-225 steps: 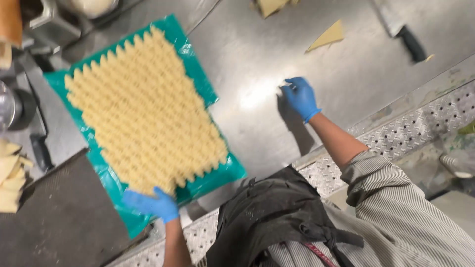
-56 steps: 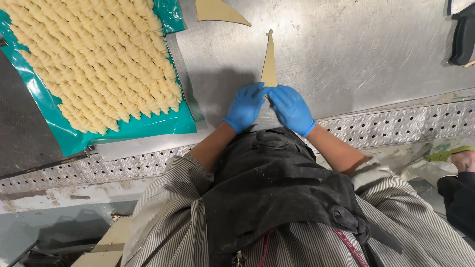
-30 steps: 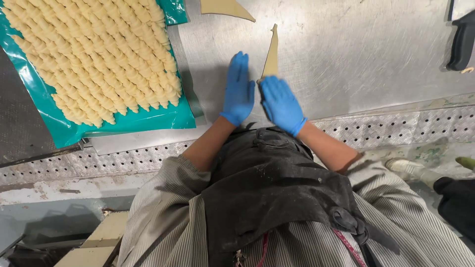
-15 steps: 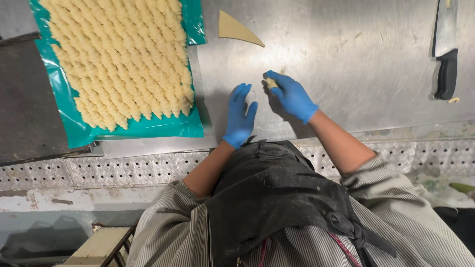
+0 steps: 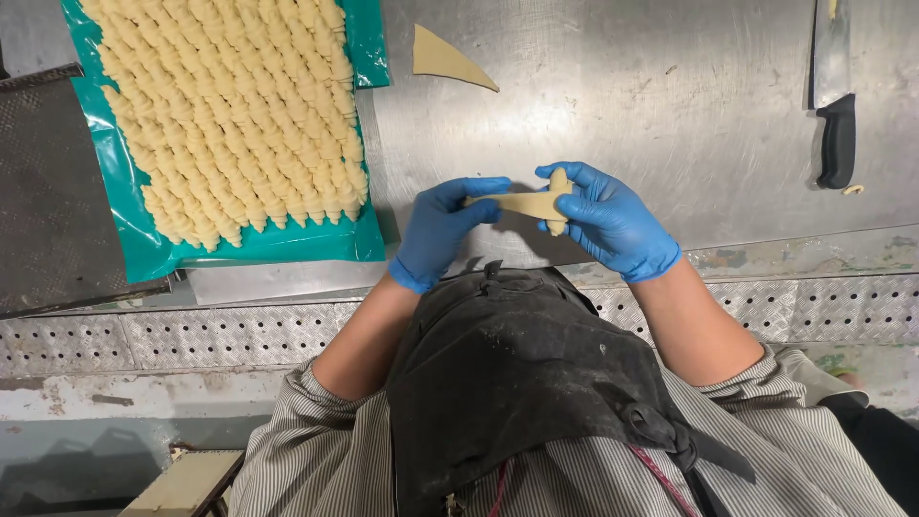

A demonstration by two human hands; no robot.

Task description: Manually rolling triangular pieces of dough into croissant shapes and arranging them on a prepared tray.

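On the worktop (image 5: 670, 115), the dough strip (image 5: 522, 203) sits at centre, held between the left hand (image 5: 436, 235) at nine o'clock and the right hand (image 5: 603, 220) at three. The tray of rolled pastries (image 5: 230, 115) lies toward ten o'clock, with a mesh rack (image 5: 53, 191) beyond it. A dough triangle (image 5: 445, 62) lies at eleven o'clock, the knife (image 5: 835, 96) at two.

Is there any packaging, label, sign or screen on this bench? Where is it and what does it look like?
Teal plastic sheet: upper left of the steel bench, glossy and crinkled, lying flat under rows of pale rolled dough pieces; no print visible on it.
Labels, signs, screens: none in view.
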